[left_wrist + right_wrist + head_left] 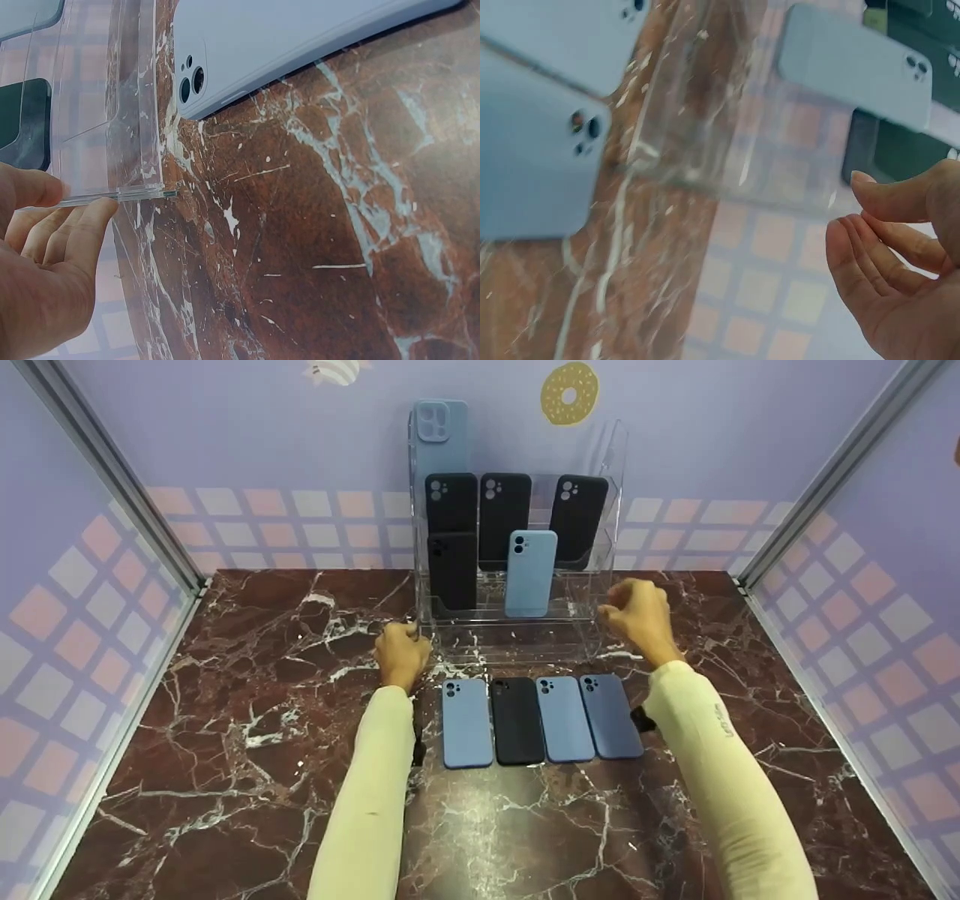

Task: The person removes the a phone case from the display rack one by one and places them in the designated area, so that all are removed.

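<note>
A clear acrylic tiered display stand holds upright phone cases. My left hand pinches the stand's lower left edge between thumb and fingers, plain in the left wrist view. Beside the stand's right side is my right hand; its fingers are loosely bent, with nothing between thumb and fingertips in the right wrist view. A light blue phone case and a black phone case stand in the front tier. Behind them are three more black cases, and a larger light blue case is at the top left.
In front of the stand, a row of phone cases lies flat on the dark red marbled table: a light blue case, a black case, another blue case and a darker blue case. Patterned panels enclose the back and sides.
</note>
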The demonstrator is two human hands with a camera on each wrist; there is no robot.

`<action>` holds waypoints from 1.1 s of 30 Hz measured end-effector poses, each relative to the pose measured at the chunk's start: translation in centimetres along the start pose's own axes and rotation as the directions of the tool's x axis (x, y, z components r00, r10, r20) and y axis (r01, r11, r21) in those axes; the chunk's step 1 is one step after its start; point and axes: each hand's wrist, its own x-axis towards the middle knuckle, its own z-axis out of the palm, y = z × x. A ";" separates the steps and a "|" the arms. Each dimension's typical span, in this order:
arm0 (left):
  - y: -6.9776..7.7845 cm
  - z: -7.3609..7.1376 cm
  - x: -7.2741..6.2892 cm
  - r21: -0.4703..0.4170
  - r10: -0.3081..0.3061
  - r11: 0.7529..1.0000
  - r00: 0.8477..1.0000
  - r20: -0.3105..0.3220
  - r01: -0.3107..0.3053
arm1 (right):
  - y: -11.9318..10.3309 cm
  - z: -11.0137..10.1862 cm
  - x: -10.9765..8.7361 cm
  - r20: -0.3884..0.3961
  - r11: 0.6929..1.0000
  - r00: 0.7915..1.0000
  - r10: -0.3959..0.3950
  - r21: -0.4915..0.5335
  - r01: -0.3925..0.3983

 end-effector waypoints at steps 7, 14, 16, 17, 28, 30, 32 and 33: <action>0.3 -0.1 -0.1 -0.001 0.008 1.000 1.000 0.003 -0.008 | -3.4 0.9 1.2 -0.020 0.996 0.996 -0.083 -0.020 0.083; 0.4 -0.1 -0.1 -0.002 0.022 1.000 1.000 -0.016 -0.022 | -5.6 2.1 2.1 0.039 0.987 0.986 -0.161 -0.022 0.162; 0.3 0.0 -0.1 -0.002 0.023 1.000 1.000 -0.019 -0.023 | -6.0 2.4 2.4 0.057 0.978 0.977 -0.206 -0.012 0.207; 0.3 0.0 -0.1 -0.004 0.022 1.000 1.000 -0.021 -0.022 | -6.1 2.6 2.5 0.070 0.973 0.971 -0.228 -0.007 0.229; 0.0 0.1 0.1 -0.004 0.023 1.000 1.000 -0.004 -0.023 | -6.8 3.8 3.3 0.199 0.955 0.935 -0.293 0.008 0.297; 0.0 0.1 0.1 -0.004 0.019 1.000 1.000 -0.007 -0.019 | -6.8 3.9 3.5 0.216 0.953 0.930 -0.296 -0.004 0.304; -0.1 0.1 0.1 -0.004 0.018 1.000 1.000 -0.012 -0.018 | -6.8 4.0 3.7 0.217 0.950 0.927 -0.304 -0.004 0.313; -0.1 0.1 0.1 -0.006 0.016 1.000 1.000 -0.014 -0.016 | -6.7 4.1 3.8 0.210 0.948 0.927 -0.310 0.001 0.317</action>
